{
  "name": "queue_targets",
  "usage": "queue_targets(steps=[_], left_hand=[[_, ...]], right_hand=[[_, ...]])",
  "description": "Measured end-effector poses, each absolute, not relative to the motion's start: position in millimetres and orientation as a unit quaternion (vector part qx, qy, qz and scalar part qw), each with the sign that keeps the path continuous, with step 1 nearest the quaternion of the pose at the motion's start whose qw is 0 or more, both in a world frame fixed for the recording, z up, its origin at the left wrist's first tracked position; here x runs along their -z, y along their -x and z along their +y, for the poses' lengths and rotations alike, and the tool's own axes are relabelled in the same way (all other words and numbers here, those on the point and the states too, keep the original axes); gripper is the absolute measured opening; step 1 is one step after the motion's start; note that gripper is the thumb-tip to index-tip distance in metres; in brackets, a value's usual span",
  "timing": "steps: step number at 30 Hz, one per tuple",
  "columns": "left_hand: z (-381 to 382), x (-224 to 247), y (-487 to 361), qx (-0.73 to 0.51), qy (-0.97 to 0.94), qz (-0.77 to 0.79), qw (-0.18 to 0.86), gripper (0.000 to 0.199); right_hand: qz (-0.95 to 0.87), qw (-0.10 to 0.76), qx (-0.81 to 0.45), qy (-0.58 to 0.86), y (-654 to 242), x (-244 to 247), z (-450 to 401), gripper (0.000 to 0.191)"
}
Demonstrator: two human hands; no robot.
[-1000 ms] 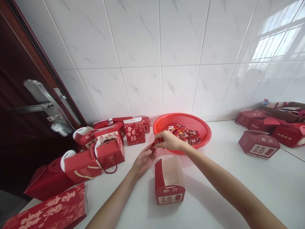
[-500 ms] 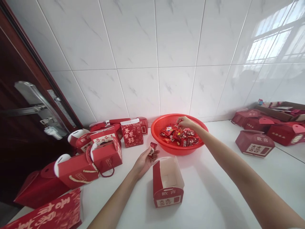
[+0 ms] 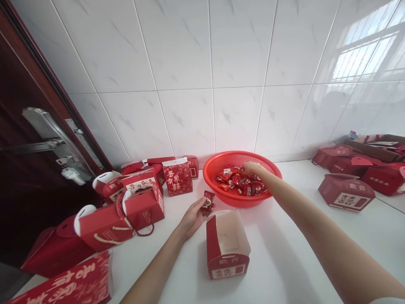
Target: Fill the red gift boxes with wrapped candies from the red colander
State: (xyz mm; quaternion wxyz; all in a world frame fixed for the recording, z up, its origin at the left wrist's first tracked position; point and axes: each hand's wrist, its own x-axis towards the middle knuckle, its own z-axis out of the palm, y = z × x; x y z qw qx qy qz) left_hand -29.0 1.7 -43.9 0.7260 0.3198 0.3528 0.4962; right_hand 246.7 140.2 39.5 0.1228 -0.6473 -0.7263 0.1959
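Observation:
My left hand [image 3: 193, 217] is closed on a red wrapped candy [image 3: 208, 202], held just above the table between the basket and an open box. Inside the red plastic basket [image 3: 243, 202], my right hand [image 3: 252, 168] dips its curled fingers into a pile of wrapped candies [image 3: 232, 179]. The fingertips are hidden among the wrappers, so what they grip does not show. Nearest me stands a red cardboard box [image 3: 226, 261] with its top open and its pale inside visible; no candies show in it.
Several red gift boxes [image 3: 104, 226] and a red bag-shaped box [image 3: 177, 177] crowd the left side. More closed red boxes [image 3: 346, 193] and a brown carton [image 3: 376, 147] stand at the right. A tiled wall [image 3: 237, 118] borders the table's back; a dark door [image 3: 19, 177] is left.
My right hand has moved down deeper into the candies. My left hand keeps its candy. The whole view has shifted slightly, moving the boxes a little to the right.

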Motion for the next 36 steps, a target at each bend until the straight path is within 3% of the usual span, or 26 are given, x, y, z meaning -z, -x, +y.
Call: queue_targets(steps=[4, 7, 13, 18, 23, 27, 31, 36], left_hand=[[1.9, 44.4, 28.7, -0.496, -0.323, 0.349, 0.726, 0.015], [1.9, 44.4, 28.6, -0.496, -0.325, 0.346, 0.727, 0.015], [1.1, 43.3, 29.1, -0.49, -0.332, 0.346, 0.728, 0.015], [0.2, 42.0, 29.1, -0.487, -0.337, 0.346, 0.727, 0.016], [-0.6, 41.3, 28.7, -0.489, -0.339, 0.343, 0.727, 0.017], [-0.4, 42.0, 28.6, -0.49, -0.34, 0.341, 0.726, 0.018], [-0.3, 42.1, 28.8, -0.489, -0.34, 0.341, 0.727, 0.018], [-0.9, 40.7, 28.8, -0.487, -0.341, 0.342, 0.728, 0.018]], right_hand=[[-0.722, 0.08, -0.231, 0.647, -241.8, -42.0, 137.0, 0.031], [-0.747, 0.109, -0.265, 0.6, -238.9, -48.7, 131.5, 0.045], [-0.768, 0.14, -0.304, 0.545, -240.1, -57.3, 121.3, 0.05], [-0.752, 0.063, -0.323, 0.57, -245.4, -57.7, 120.7, 0.04], [-0.731, -0.012, -0.321, 0.603, -244.0, -56.8, 126.9, 0.05], [-0.731, -0.031, -0.304, 0.61, -240.9, -55.5, 129.1, 0.045], [-0.74, -0.014, -0.307, 0.598, -241.8, -55.4, 126.8, 0.035], [-0.74, 0.093, -0.315, 0.587, -248.7, -53.9, 123.6, 0.039]])
